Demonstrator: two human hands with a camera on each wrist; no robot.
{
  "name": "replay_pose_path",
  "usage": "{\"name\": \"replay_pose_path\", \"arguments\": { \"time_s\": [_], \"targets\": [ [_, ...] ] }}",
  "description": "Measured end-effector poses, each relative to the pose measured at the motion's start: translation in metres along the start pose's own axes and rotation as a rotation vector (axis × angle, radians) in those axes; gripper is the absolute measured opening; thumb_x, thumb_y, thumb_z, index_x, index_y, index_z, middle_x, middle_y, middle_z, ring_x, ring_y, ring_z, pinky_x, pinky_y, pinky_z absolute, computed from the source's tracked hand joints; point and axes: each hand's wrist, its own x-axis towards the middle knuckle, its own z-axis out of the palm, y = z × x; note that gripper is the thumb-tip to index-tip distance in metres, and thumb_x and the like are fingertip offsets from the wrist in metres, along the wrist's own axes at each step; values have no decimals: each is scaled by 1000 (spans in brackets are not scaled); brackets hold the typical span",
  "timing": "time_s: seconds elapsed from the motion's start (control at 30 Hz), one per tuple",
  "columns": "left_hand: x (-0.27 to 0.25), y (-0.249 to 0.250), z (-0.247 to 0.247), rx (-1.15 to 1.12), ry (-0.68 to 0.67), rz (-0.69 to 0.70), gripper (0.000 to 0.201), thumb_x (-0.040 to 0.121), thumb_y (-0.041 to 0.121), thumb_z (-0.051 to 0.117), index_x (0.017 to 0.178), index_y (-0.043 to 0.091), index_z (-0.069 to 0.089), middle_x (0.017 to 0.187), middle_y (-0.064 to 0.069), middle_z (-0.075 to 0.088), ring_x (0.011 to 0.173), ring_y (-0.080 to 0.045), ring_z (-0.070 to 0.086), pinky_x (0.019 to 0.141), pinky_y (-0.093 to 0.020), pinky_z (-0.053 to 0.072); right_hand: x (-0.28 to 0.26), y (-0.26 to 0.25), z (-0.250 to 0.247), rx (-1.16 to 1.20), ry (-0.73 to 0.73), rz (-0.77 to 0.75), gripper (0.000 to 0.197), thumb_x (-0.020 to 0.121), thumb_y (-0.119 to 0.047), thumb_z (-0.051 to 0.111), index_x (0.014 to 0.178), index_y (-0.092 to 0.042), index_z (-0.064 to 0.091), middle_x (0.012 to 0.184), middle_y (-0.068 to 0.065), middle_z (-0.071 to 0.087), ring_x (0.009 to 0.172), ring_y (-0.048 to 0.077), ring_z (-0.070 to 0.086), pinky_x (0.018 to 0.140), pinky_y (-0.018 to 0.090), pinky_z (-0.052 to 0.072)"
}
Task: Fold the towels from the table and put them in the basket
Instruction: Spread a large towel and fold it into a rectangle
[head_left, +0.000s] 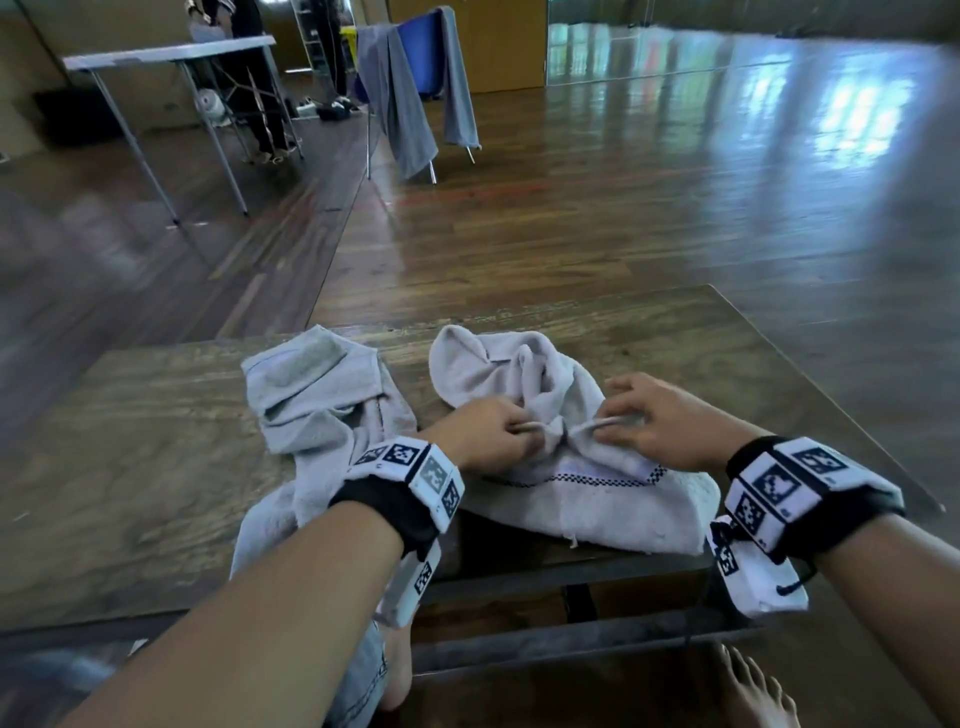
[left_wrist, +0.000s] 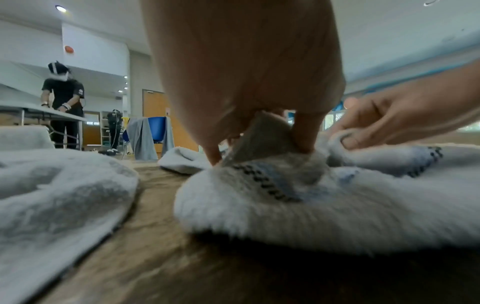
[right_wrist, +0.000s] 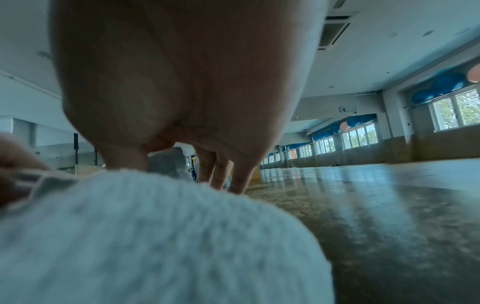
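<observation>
A crumpled white towel with a dark checked stripe lies on the wooden table in front of me. My left hand pinches a fold of its edge, seen close in the left wrist view. My right hand pinches another fold of the same edge a little to the right. The two hands are close together above the towel's middle. A second crumpled white towel lies to the left, partly under my left forearm. In the right wrist view the towel fills the foreground below my right hand. No basket is in view.
The table's far edge and right corner are bare wood. Beyond it are an open wooden floor, a blue chair draped with grey cloth, and a white folding table with a person standing behind it.
</observation>
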Motion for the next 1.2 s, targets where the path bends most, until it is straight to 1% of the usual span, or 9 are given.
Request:
{"name": "replay_pose_path", "arguments": {
  "time_s": [0.13, 0.2, 0.3, 0.4, 0.5, 0.7, 0.83, 0.97, 1.2],
  "targets": [
    [8, 8, -9, -251, -3, -48, 44, 93, 41, 61, 51, 26, 60, 56, 18, 54, 57, 3, 48, 60, -18, 39, 5, 6, -3, 23, -115, 67, 8, 86, -34, 75, 83, -28, 79, 98, -3, 74, 96, 18, 67, 90, 43, 53],
    [15, 7, -10, -190, 99, -15, 48, 93, 41, 61, 48, 29, 51, 80, 9, 57, 79, -4, 53, 76, -28, 43, 5, 8, -10, 34, 0, 89, 10, 84, -34, 78, 74, -35, 77, 81, -3, 72, 84, 18, 67, 74, 34, 51],
    [19, 7, -7, 121, 114, -80, 32, 93, 53, 54, 69, 38, 68, 132, -4, 49, 129, -17, 42, 109, -47, 31, 3, 10, -12, 7, 161, 56, 4, 85, -32, 78, 89, -32, 80, 118, -2, 61, 114, 16, 57, 94, 26, 41],
    [27, 7, 2, -19, 23, -26, 46, 95, 46, 56, 53, 27, 54, 83, 14, 61, 80, 8, 54, 82, -27, 41, 1, 9, -5, -26, -31, 68, 12, 88, -33, 75, 98, -28, 80, 151, -3, 42, 141, 18, 35, 117, 38, 28],
    [33, 19, -1, -122, -84, -30, 50, 93, 38, 61, 45, 26, 52, 50, 22, 51, 54, 11, 49, 55, -12, 33, 3, 1, -3, -20, -98, 22, 12, 89, -23, 73, 93, -13, 80, 123, 1, 64, 115, 18, 58, 102, 33, 42],
    [47, 47, -28, -25, -313, -92, 43, 76, 53, 59, 80, 14, 77, 89, -8, 74, 82, -23, 69, 82, -42, 58, 18, -5, -56, 45, -598, 65, 21, 92, -29, 70, 74, -37, 77, 78, -18, 73, 75, -1, 65, 80, 26, 51],
    [61, 56, -57, 35, 224, 25, 41, 86, 35, 57, 52, 13, 53, 66, -2, 53, 63, -21, 53, 61, -33, 40, 46, 11, -70, 12, 117, -14, 20, 90, -28, 70, 79, -13, 77, 82, 1, 71, 77, 17, 64, 77, 34, 50],
    [59, 36, -84, 213, 962, -36, 27, 97, 38, 53, 108, 23, 72, 130, -7, 50, 117, -24, 51, 96, -34, 42, 65, 24, -81, 98, 824, 62, 22, 93, -27, 68, 112, -20, 77, 144, 1, 56, 121, 23, 60, 105, 44, 47],
    [54, 7, -97, -185, 896, -200, 31, 101, 33, 51, 128, 33, 66, 115, -3, 66, 87, -22, 67, 82, -30, 54, 62, 36, -91, 428, 964, 37, 31, 92, -18, 68, 77, -44, 76, 78, -15, 70, 65, 23, 75, 64, 34, 62]
  ]
}}
